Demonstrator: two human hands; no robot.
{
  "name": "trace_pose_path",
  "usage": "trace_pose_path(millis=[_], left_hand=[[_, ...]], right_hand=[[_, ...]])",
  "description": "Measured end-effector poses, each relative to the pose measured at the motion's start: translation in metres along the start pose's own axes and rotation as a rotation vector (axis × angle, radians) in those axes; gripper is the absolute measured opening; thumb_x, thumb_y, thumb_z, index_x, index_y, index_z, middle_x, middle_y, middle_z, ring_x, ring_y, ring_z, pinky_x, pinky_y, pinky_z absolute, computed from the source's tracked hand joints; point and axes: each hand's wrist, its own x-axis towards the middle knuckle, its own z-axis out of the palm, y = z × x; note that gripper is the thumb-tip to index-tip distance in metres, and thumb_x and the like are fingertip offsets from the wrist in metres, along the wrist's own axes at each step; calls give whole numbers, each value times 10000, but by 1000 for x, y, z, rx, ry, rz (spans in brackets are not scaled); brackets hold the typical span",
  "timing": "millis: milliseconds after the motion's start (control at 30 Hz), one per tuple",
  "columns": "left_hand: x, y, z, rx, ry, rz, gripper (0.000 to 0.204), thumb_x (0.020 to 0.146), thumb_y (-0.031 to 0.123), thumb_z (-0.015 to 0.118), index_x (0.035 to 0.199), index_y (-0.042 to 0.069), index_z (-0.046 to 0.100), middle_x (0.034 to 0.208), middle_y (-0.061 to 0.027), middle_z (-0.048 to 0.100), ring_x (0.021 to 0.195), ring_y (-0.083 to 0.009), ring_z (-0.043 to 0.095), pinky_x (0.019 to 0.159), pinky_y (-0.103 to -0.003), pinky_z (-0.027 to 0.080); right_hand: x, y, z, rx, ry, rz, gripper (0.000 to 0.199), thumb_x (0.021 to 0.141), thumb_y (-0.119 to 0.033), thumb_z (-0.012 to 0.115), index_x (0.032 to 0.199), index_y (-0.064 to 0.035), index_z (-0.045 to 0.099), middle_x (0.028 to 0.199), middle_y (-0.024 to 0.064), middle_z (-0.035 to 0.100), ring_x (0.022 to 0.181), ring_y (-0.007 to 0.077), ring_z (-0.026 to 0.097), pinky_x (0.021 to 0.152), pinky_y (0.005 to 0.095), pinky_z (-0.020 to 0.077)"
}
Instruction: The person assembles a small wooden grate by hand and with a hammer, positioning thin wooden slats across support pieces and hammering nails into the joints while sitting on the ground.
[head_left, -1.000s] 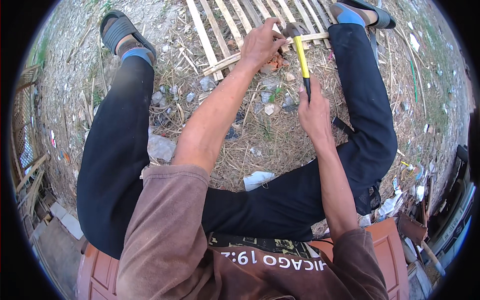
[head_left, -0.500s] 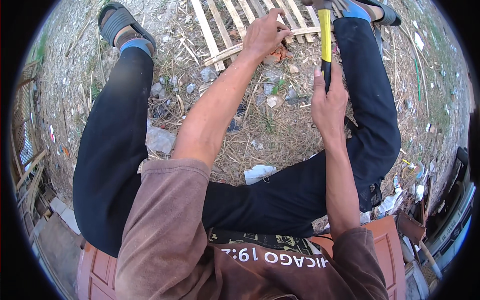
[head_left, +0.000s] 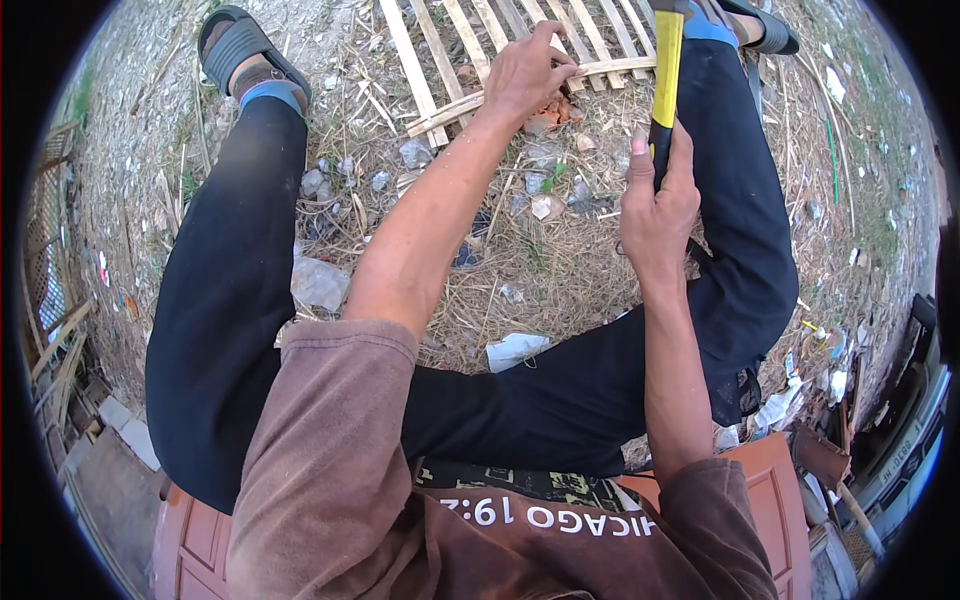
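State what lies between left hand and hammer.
Between the left hand and the hammer, the head view shows part of the slatted wooden frame and straw-strewn ground.

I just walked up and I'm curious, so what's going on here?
A person grips a hammer in the right hand, its top end mostly out of frame. The left hand is at the crosspiece of a row of wooden slats; whether it pinches anything small is hard to tell. The hammer appears raised, to the right of that hand.
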Motion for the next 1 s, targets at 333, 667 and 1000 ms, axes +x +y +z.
trace_pose_path(millis=[333, 667, 1000], left_hand=[[3, 3, -1, -11, -63, -109, 571, 814, 306, 798, 1254, 66, 525, 932, -38, 763, 867, -245, 711, 794, -372, 537], [-39, -26, -49, 494, 19, 9, 357, 969, 318, 577, 1271, 128, 593, 1322, -48, 589, 1254, -273, 481, 1072, -479, 309], [-37, -29, -34, 566, -3, -61, 420, 1014, 319, 431, 1387, 128, 457, 1492, -100, 402, 1331, -327, 380, 1097, -544, 243]], right_hand=[[8, 25, -6, -140, -8, 47, 360, 1002, -177, 548, 1316, -11, 491, 715, 225, 614, 638, 416, 630, 598, 486, 451], [-18, 49, 11, -103, -59, 9, 364, 1018, -203, 527, 1341, -45, 475, 777, 240, 642, 701, 451, 656, 625, 504, 472], [10, -1, -20, -123, 13, -15, 355, 1046, -266, 508, 1306, -25, 515, 738, 188, 602, 634, 276, 602, 632, 402, 469]])
